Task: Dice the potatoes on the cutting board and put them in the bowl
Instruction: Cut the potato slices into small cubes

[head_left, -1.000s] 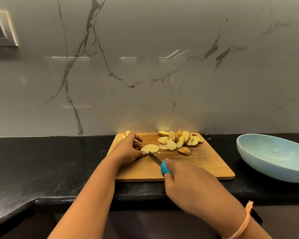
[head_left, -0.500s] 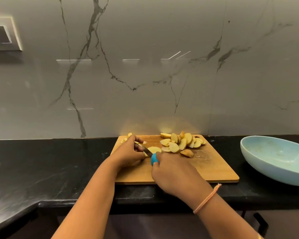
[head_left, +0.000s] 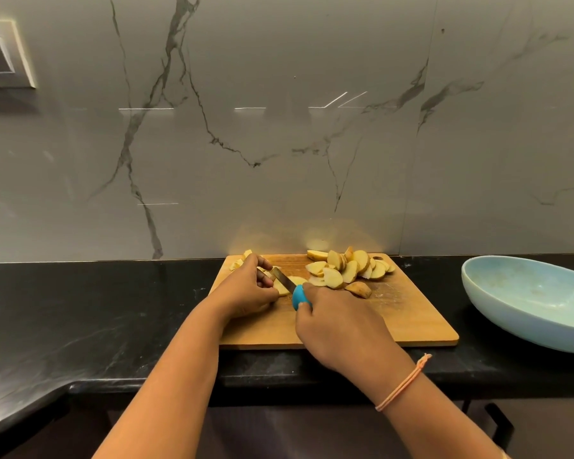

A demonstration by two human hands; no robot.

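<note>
A wooden cutting board (head_left: pixel 411 323) lies on the black counter. A heap of potato slices (head_left: pixel 348 268) sits at its far right, and a few small cut pieces (head_left: pixel 237 263) lie at its far left corner. My left hand (head_left: pixel 246 289) holds a flat potato slice (head_left: pixel 290 283) down on the board, fingers curled over it. My right hand (head_left: pixel 338 326) grips a knife by its blue handle (head_left: pixel 299 297); the blade (head_left: pixel 282 279) lies across the slice, right by my left fingers. A light blue bowl (head_left: pixel 524 303) stands to the right of the board.
The black counter (head_left: pixel 96 319) runs left and turns toward me at a corner on the near left. A grey marbled wall (head_left: pixel 279 144) rises just behind the board, with a switch plate (head_left: pixel 4 58) at the upper left.
My right hand has pushed the knife forward and left, so the blade now lies over the slice under my left hand. The left hand has curled tighter on the slice.
</note>
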